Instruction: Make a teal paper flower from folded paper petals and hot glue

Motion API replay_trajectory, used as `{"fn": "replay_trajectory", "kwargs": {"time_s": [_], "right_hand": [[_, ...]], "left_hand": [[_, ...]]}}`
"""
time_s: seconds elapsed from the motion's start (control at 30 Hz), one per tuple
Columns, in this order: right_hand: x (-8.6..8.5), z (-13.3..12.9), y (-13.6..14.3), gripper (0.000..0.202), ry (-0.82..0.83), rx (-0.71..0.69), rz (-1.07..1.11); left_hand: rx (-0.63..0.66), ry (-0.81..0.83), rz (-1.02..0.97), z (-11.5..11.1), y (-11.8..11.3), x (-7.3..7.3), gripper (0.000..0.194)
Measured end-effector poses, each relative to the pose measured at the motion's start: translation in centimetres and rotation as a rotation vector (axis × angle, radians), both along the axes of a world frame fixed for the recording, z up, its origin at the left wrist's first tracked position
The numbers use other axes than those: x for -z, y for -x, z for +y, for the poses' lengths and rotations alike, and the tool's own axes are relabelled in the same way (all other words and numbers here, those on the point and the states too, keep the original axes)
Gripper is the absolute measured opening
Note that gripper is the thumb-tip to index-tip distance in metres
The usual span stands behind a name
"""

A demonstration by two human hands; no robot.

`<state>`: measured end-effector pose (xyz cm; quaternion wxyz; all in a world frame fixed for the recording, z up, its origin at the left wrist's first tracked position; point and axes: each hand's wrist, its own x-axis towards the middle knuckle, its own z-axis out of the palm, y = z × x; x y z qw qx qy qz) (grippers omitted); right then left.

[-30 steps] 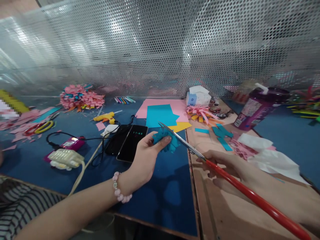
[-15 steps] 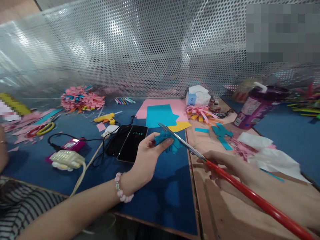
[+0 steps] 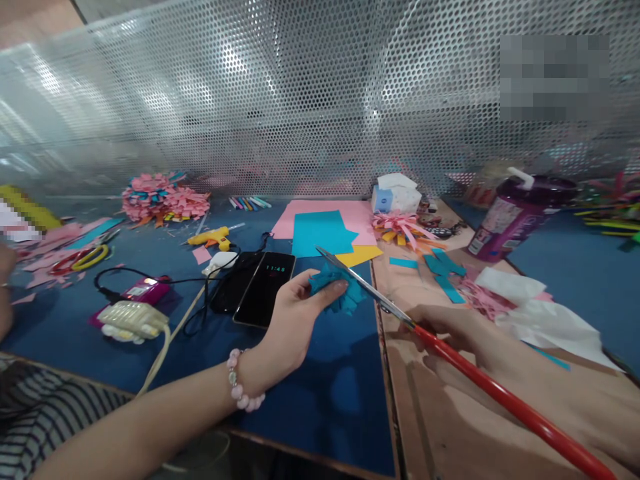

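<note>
Fringed blue paper is pinched between the thumb and fingers of my left hand, above the blue table top. My right hand holds red-handled scissors. Their metal blades point up and left, lying across the upper side of the fringed paper, and look nearly closed. Behind my left hand lie a blue sheet, a pink sheet and a yellow piece. Blue strips lie beyond my right hand.
Left of my left hand are phones, a yellow glue gun, a power strip and cables. A purple cup and crumpled tissue stand or lie at the right. Another person's arm shows at the left edge.
Both hands stay in almost the same place. The fringed paper and the scissors have shifted only very slightly.
</note>
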<state>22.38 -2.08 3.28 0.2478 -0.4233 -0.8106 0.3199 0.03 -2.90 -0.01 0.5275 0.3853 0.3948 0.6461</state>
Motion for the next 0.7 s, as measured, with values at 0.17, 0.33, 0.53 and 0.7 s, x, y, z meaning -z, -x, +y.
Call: {"fn": "replay_trajectory", "kwargs": {"time_s": [0.17,0.33,0.53,0.7], "right_hand": [[-0.32,0.01,-0.06,0.011,0.031,-0.090,-0.083],[-0.50,-0.02,-0.15,0.010,0.039,-0.103,-0.086],[-0.22,0.14,-0.25,0.012,0.083,-0.113,-0.089],[-0.03,0.06,-0.44,0.011,0.127,-0.101,-0.128]], "left_hand": [[-0.003,0.018,-0.012,0.00,0.00,0.11,0.018],[0.010,0.027,-0.013,-0.07,0.07,0.18,0.018],[0.025,0.042,-0.004,-0.10,0.11,0.07,0.020],[0.007,0.037,-0.039,-0.11,0.00,0.14,0.019]]}}
